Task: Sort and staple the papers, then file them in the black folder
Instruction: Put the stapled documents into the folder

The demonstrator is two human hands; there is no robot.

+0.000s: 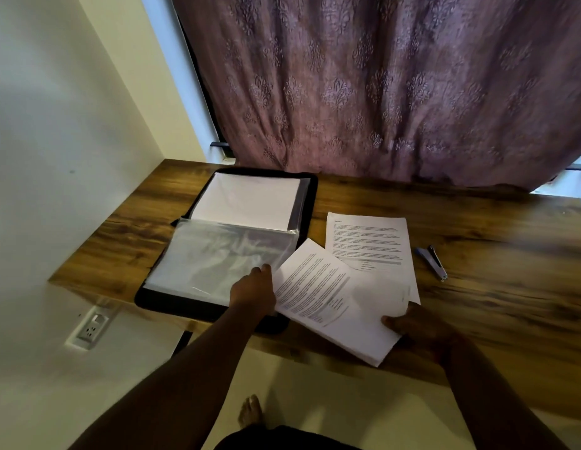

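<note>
The right hand holds a paper stack while the left hand touches the open black folder on the table.

Black folder with clear plastic sleeves; white papers printed in dark text; brown wood-grain desk; mauve curtain with a damask motif; blue-and-black stapler.

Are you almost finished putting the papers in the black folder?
About halfway, it seems. One white sheet already sits in the far half of the open black folder. The right hand grips another set of papers while the left hand touches a plastic sleeve. A last printed set waits beside the stapler.
</note>
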